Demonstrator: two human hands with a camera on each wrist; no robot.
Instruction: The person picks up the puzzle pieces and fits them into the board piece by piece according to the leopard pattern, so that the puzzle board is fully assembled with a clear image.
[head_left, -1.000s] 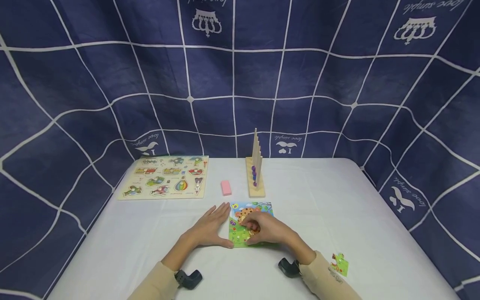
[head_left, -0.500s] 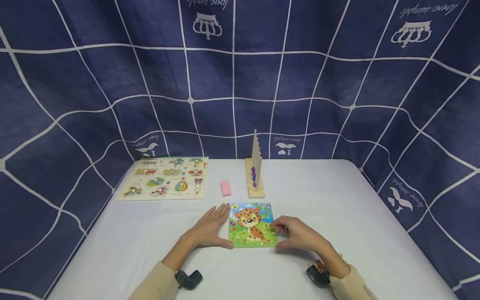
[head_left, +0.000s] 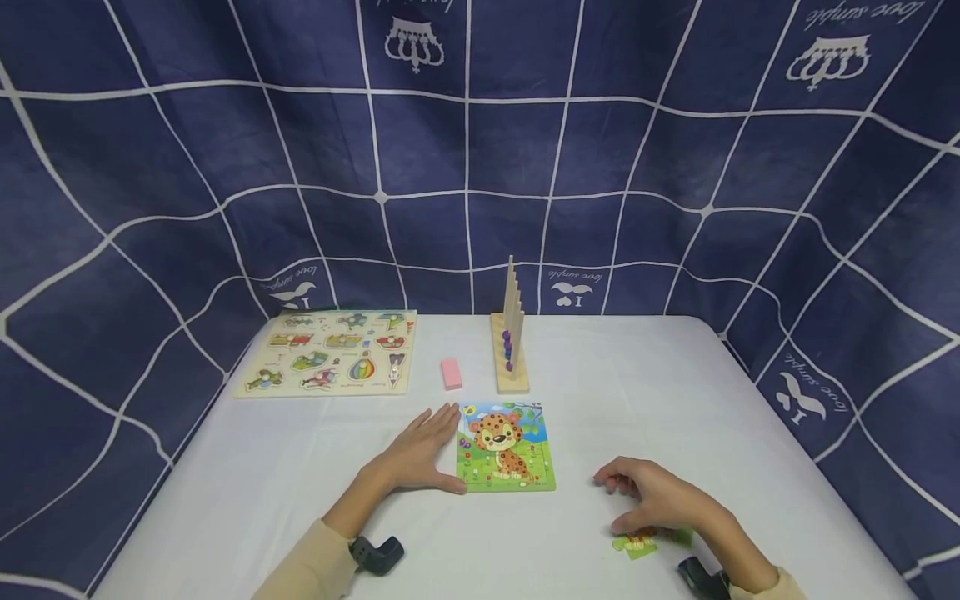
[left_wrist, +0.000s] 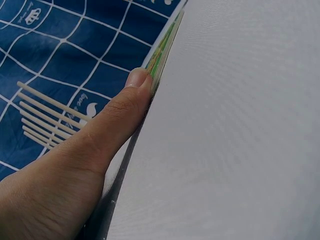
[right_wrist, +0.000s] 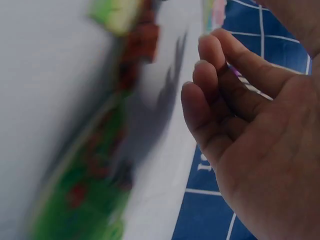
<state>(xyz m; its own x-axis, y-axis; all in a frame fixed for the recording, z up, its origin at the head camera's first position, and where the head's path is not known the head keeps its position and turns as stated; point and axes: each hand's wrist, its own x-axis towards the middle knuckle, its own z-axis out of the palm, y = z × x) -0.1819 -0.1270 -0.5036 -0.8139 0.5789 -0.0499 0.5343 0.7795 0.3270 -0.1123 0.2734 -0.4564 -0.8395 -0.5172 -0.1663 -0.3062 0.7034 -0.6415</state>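
A square jigsaw puzzle (head_left: pixel 501 475) with a cartoon leopard on green grass lies flat on the white table. My left hand (head_left: pixel 422 454) rests beside its left edge, fingers extended and thumb at the lower left corner. In the left wrist view the thumb meets the thin edge of the puzzle (left_wrist: pixel 159 57). Loose jigsaw pieces (head_left: pixel 637 546) in green and orange lie at the lower right, partly covered by my right hand (head_left: pixel 660 496). That hand hovers there with bent, parted fingers and holds nothing. The right wrist view shows the green and red pieces (right_wrist: pixel 82 185) blurred, left of the fingers.
A wooden peg stand (head_left: pixel 513 383) with purple and blue beads stands behind the puzzle. Left of it lies a pink block (head_left: pixel 452 375). A wooden board with vehicle shapes (head_left: pixel 300 390) is at the back left. A dark blue grid curtain (head_left: pixel 600 158) surrounds the table.
My right hand has left the puzzle and moved right and toward me, over to the loose pieces, baring the leopard picture. The left hand has stayed in place.
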